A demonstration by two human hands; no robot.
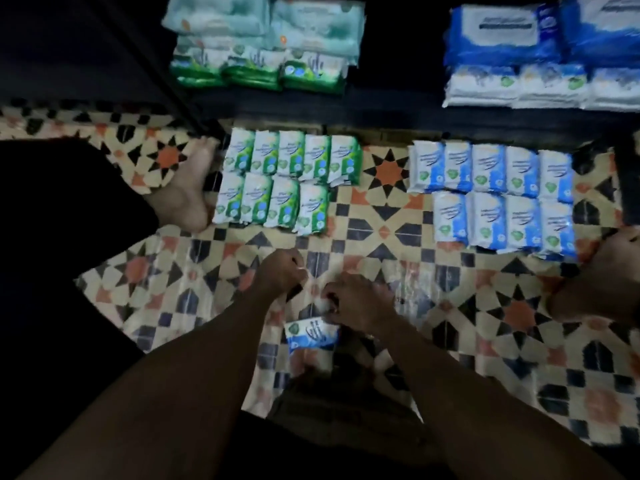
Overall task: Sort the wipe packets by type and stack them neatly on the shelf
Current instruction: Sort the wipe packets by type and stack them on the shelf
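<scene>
Two rows of small green wipe packets (287, 178) lie on the patterned floor, left of centre. Two rows of small blue wipe packets (498, 192) lie to the right. One blue packet (311, 336) sits inside a clear plastic wrap (408, 292) spread on the floor in front of me. My left hand (282, 271) pinches the wrap's edge. My right hand (356, 303) grips the wrap just above that blue packet. On the dark shelf (391, 109), green and pale-green packs (263, 46) are stacked at left, blue and white packs (540, 57) at right.
A bare foot (188, 188) rests on the tiles just left of the green rows. Another foot (602, 278) shows at the right edge beside the blue rows. A dark garment (62, 237) covers the left side. Patterned tiles (384, 209) separate the two groups.
</scene>
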